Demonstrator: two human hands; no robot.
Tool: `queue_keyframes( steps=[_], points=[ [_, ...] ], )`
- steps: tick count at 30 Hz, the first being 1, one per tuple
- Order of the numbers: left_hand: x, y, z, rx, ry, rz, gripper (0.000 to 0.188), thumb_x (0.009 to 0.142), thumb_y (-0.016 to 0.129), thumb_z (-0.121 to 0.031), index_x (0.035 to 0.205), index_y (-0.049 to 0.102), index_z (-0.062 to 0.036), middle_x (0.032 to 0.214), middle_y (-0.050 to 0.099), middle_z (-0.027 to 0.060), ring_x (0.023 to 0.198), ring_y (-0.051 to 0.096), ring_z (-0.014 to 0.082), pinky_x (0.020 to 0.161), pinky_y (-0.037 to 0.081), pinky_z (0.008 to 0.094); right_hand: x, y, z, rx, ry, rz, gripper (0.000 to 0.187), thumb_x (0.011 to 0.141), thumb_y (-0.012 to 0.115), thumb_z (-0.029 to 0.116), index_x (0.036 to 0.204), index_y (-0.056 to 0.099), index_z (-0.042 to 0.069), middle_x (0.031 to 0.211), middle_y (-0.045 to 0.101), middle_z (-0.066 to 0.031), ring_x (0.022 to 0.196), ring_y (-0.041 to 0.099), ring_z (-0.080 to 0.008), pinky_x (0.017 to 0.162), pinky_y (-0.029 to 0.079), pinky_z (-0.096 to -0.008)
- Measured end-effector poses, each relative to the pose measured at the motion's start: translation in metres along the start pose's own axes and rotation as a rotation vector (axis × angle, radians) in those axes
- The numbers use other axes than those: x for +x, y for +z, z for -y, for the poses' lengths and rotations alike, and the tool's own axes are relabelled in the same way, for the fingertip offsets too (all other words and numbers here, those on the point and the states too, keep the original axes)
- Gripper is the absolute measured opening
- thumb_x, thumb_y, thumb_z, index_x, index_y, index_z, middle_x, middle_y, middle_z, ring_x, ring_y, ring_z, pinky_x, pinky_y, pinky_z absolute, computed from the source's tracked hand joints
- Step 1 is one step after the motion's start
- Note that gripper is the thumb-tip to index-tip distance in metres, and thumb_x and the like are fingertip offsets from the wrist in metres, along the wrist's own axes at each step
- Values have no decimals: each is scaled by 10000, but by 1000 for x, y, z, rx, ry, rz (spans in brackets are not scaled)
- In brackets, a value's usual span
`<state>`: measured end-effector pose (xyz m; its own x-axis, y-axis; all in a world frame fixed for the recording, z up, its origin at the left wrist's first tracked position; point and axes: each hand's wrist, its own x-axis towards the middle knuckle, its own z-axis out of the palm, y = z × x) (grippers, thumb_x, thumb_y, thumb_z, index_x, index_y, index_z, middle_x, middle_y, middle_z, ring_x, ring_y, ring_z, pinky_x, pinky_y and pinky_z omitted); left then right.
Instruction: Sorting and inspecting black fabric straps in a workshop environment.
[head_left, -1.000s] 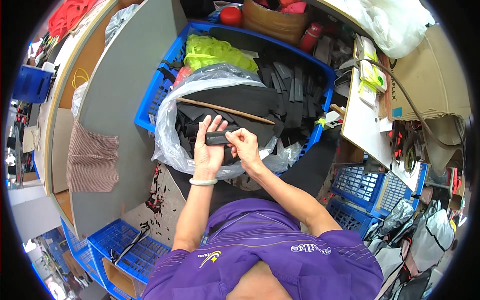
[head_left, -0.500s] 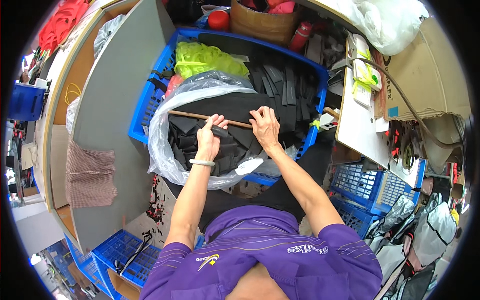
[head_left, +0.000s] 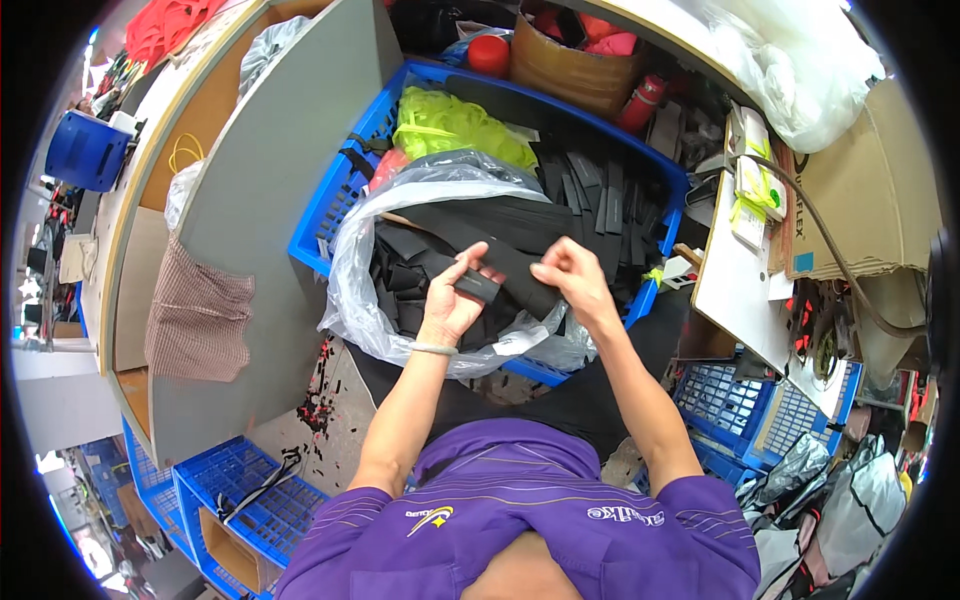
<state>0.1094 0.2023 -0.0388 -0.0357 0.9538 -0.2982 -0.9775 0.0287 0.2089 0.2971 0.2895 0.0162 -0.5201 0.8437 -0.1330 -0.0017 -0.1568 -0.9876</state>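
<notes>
My left hand (head_left: 455, 300) is turned palm up above the bag, its fingers curled round a small black folded fabric piece (head_left: 478, 287). To its right, my right hand (head_left: 580, 285) has thumb and fingertips pressed together. Whether something thin sits in that pinch cannot be made out. Below both hands lies a clear plastic bag (head_left: 350, 270), its mouth wide, filled with black fabric pieces (head_left: 400, 265). A wide black fabric sheet (head_left: 490, 222) covers part of them. Only a short end of a thin wooden stick (head_left: 402, 221) shows at the sheet's left edge.
The bag rests in a large blue crate (head_left: 318, 222), beside black strips (head_left: 605, 195) and neon yellow straps (head_left: 455, 130). A grey panel (head_left: 265, 200) stands at left. On the right are a white board (head_left: 730, 280), blue crates (head_left: 715, 395) and cardboard (head_left: 860, 190).
My hands have come off the wooden stick, which is now mostly hidden by black fabric. My right hand has drawn back toward me. The whole view has shifted slightly.
</notes>
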Motion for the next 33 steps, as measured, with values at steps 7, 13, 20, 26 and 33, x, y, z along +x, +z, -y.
queue_keyframes(
  steps=[7, 13, 20, 26, 33],
  points=[
    [-26, 25, -9, 446, 197, -69, 297, 900, 516, -108, 1141, 580, 53, 1259, 543, 127, 1090, 548, 246, 977, 410, 367, -128, -71, 4, -164, 444, -135, 160, 757, 711, 90, 808, 561, 72, 753, 605, -8, 645, 540, -55, 549, 399, -188],
    [-75, 83, 42, 655, 4, 79, 341, 926, 516, -157, 1217, 548, 19, 1271, 540, 103, 1039, 577, 185, 886, 465, 314, -87, 3, 30, -167, -17, -143, 221, 814, 663, 75, 1010, 574, 21, 887, 590, -32, 847, 567, -90, 755, 462, -229],
    [-88, 90, 22, 775, 138, -56, 306, 914, 536, -130, 1188, 573, 2, 1198, 584, 95, 987, 578, 146, 843, 477, 285, -82, 24, 28, -200, -64, -50, 195, 783, 683, 72, 937, 579, 15, 853, 573, -18, 727, 548, -85, 654, 444, -215],
    [-91, 94, 18, 589, -22, -85, 361, 922, 512, -136, 1204, 519, 89, 1096, 596, 122, 891, 562, 150, 826, 475, 292, -81, 41, 42, -636, -410, -146, 298, 671, 761, 154, 886, 603, 21, 904, 558, -90, 767, 612, -269, 662, 502, -337],
    [-78, 97, -1, -139, -169, -155, 328, 969, 419, -191, 1007, 511, 122, 1218, 471, 284, 1206, 430, 409, 1047, 362, 479, -86, 39, 61, -564, -618, -285, 73, 680, 689, 15, 710, 624, 3, 796, 593, -77, 650, 618, -213, 558, 502, -303]
  ],
)
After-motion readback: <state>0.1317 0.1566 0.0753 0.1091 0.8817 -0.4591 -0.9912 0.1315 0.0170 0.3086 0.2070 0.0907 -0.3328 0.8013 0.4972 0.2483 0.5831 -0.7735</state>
